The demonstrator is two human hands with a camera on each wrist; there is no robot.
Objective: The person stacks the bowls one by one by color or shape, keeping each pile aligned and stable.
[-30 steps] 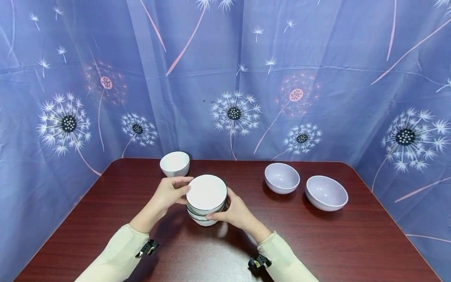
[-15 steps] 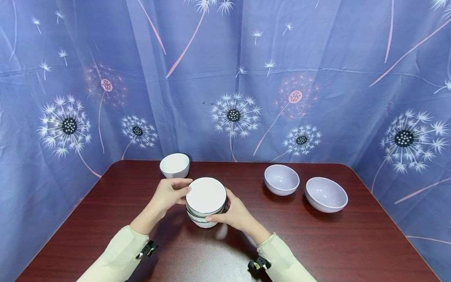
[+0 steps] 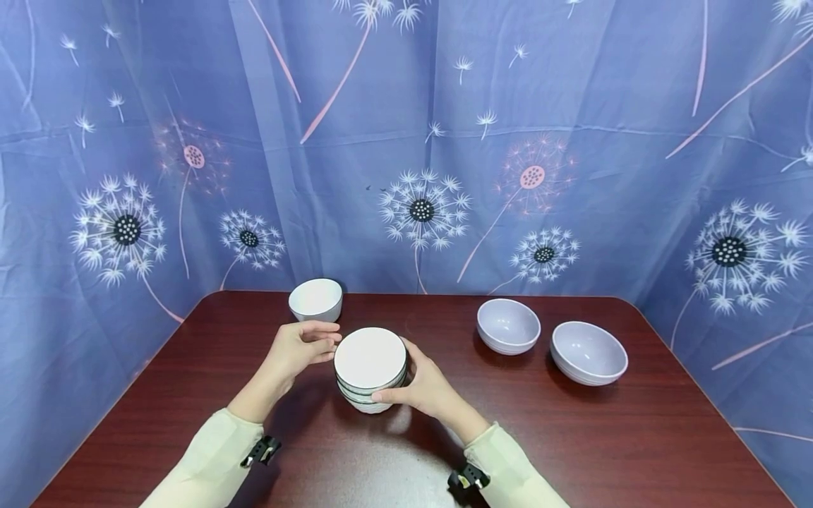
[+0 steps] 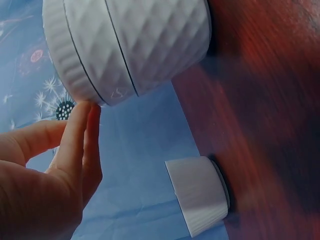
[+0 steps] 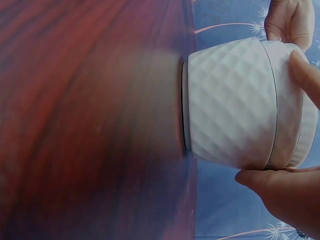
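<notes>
A stack of three white bowls [image 3: 363,396] with dark rims stands on the table in the head view. The lowest bowl [image 4: 160,40] has a diamond-textured wall in the left wrist view. My right hand [image 3: 424,384] grips the stack from the right, thumb at the front and fingers behind. In the right wrist view its thumb and fingers [image 5: 260,181] lie around the upper bowls. My left hand [image 3: 297,355] is at the left side of the stack, fingers loosely extended, fingertips right by the rim. It holds nothing.
Another white bowl [image 3: 315,300] stands at the back, left of the stack. Two pale lavender bowls [image 3: 508,328] sit to the right on the dark red wooden table [image 3: 635,437]. A blue dandelion-print curtain [image 3: 356,176] hangs behind the table.
My left hand has let go of the top bowl and drawn slightly left. The top bowl has settled lower into the stack. My right hand keeps its grip.
</notes>
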